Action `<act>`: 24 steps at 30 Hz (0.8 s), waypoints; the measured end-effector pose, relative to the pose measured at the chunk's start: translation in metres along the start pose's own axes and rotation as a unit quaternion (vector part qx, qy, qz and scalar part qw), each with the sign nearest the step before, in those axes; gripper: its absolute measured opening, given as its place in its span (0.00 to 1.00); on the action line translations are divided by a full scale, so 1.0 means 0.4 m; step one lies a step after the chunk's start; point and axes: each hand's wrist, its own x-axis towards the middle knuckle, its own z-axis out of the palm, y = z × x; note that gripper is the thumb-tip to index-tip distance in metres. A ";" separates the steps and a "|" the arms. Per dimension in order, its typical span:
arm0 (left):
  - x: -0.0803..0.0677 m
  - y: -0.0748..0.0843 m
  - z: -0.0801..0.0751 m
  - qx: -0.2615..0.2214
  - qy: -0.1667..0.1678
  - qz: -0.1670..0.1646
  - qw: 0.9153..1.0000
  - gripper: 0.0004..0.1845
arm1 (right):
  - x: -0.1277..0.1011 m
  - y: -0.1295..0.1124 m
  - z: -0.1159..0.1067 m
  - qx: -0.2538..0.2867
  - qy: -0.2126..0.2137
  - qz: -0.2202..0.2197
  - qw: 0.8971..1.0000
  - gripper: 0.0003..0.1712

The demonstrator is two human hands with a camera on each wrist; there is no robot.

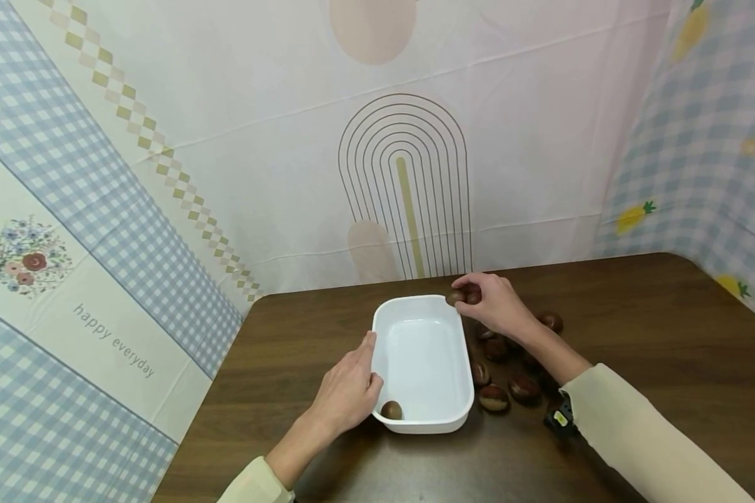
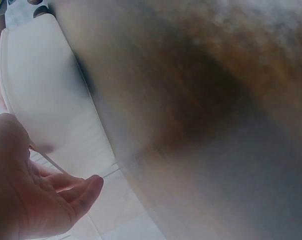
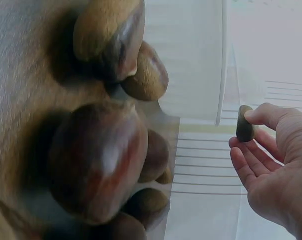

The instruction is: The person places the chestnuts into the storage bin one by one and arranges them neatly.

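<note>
Fabric (image 1: 277, 195) printed with nested arches hangs beyond the left hand (image 1: 347, 388) and right hand (image 1: 487, 300), blue-checked panels to either side. Dark wood-grain desk (image 1: 654, 314) spreads beneath both. Pale sleeves (image 1: 642, 433) end short of the wrists; the bare right forearm (image 1: 556, 353) passes over the loose chestnuts (image 1: 524, 388), hiding some from the head view. Between the hands, which are well apart, stands a white rectangular dish (image 1: 469, 377): the left rests on its nearest long rim, fingers stretched, while the right pinches a chestnut (image 3: 245, 123) at the far corner. Black wrist device (image 1: 560, 417) sits behind the right hand. Glossy, reddish brown with tan bases, the loose ones lie below that hand, along the dish's wall. One dish chestnut (image 1: 391, 411) rests inside, just below the left thumb. Whether the right fingers hold a second, I cannot tell.
</note>
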 end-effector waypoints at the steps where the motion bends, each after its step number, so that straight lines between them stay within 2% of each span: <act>1: 0.000 0.000 0.000 -0.001 0.000 -0.001 1.000 0.36 | -0.001 -0.003 0.003 0.003 -0.003 0.000 1.000 0.20; 10: 0.003 -0.001 0.000 0.001 0.001 0.000 1.000 0.36 | -0.011 -0.017 0.046 -0.004 -0.020 -0.028 0.999 0.18; 24: -0.003 -0.005 -0.003 0.002 -0.003 0.000 1.000 0.36 | -0.051 -0.089 0.121 0.011 -0.074 -0.080 0.994 0.15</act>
